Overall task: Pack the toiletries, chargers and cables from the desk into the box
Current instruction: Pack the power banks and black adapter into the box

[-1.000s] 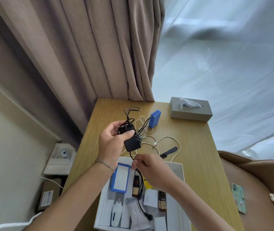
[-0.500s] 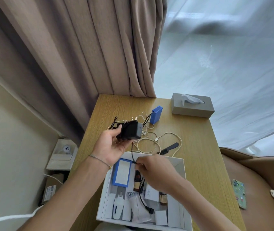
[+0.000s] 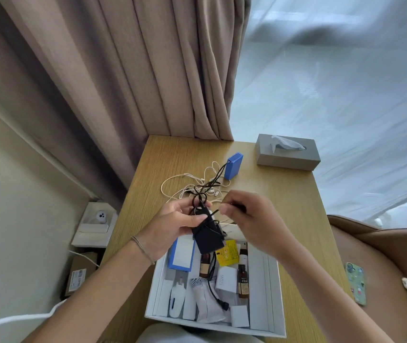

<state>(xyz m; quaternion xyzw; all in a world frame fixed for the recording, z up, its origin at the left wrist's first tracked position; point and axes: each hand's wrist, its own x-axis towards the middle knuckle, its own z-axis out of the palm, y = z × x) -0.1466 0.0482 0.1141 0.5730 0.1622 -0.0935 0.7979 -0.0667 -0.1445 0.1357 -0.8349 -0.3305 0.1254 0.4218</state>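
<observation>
The white box (image 3: 275, 293) sits at the near edge of the surface (image 3: 296, 194), its near rim partly cut off. Above it, the left hand (image 3: 175, 226) grips a black charger (image 3: 208, 235), hiding its top. The right hand (image 3: 252, 219) pinches the black cable (image 3: 216, 211). Beyond lie tangled white cables (image 3: 185, 184) and a blue charger (image 3: 233, 165).

Single head view looks steeply down, close over the desk (image 3: 296, 206), edges perhaps distorted
</observation>
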